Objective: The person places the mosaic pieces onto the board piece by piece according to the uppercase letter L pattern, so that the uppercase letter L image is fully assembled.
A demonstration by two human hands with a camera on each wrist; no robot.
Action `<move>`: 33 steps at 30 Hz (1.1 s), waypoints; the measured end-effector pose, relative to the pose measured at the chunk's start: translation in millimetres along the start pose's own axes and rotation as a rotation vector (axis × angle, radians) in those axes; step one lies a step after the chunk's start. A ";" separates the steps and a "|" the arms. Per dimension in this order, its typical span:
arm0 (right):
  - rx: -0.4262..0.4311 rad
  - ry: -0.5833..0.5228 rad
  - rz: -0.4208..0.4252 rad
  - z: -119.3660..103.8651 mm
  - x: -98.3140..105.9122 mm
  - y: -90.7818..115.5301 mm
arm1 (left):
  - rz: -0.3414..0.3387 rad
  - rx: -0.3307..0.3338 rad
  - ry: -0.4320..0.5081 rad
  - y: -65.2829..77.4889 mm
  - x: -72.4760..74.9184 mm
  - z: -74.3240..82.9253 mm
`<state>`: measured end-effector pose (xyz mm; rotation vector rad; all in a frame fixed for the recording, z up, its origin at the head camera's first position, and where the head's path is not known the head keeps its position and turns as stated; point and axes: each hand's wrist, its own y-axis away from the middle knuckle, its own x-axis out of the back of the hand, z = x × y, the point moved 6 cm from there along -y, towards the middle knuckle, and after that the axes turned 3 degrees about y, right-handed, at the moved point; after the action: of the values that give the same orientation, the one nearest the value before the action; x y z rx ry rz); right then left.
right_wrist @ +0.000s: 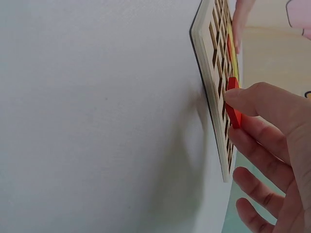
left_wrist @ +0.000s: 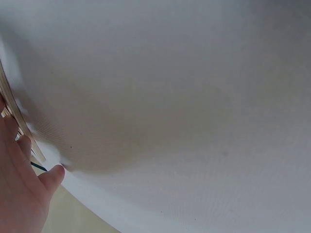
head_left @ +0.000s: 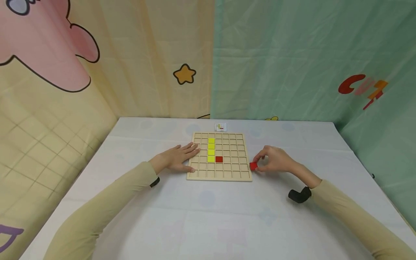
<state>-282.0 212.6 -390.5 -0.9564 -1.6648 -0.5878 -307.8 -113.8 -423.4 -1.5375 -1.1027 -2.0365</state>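
Observation:
A square wooden grid board (head_left: 233, 176) lies on the table. A column of yellow tiles (head_left: 211, 148) fills several of its cells, and a single red tile (head_left: 219, 159) sits just right of the lowest one. My left hand (head_left: 177, 158) rests spread on the board's left edge, its fingers reaching over the outer cells. At the board's right edge, my right hand (head_left: 274, 159) pinches another red tile (right_wrist: 233, 103) between thumb and fingers. In the right wrist view this tile is tilted and overlaps the board's edge.
Behind the board lies a small pattern card (head_left: 220, 127) showing a grid with yellow and red marks. A white cloth covers the table (head_left: 182, 220). Printed curtains (head_left: 276, 65) hang beyond the table's far edge.

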 end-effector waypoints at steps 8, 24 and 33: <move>-0.022 -0.035 0.024 -4.2 -1.7 -16.8 | 0.001 0.002 0.003 0.9 -0.3 -0.2; -0.041 -0.072 0.016 -28.6 -15.5 -54.3 | 0.004 0.000 0.004 0.3 0.0 -0.3; -0.038 -0.075 0.004 -37.8 -23.9 -66.2 | 0.005 -0.002 0.009 0.6 0.2 0.0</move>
<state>-313.5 139.4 -396.1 -1.0202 -1.7231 -0.5886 -307.4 -114.1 -423.0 -1.5288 -1.0928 -2.0401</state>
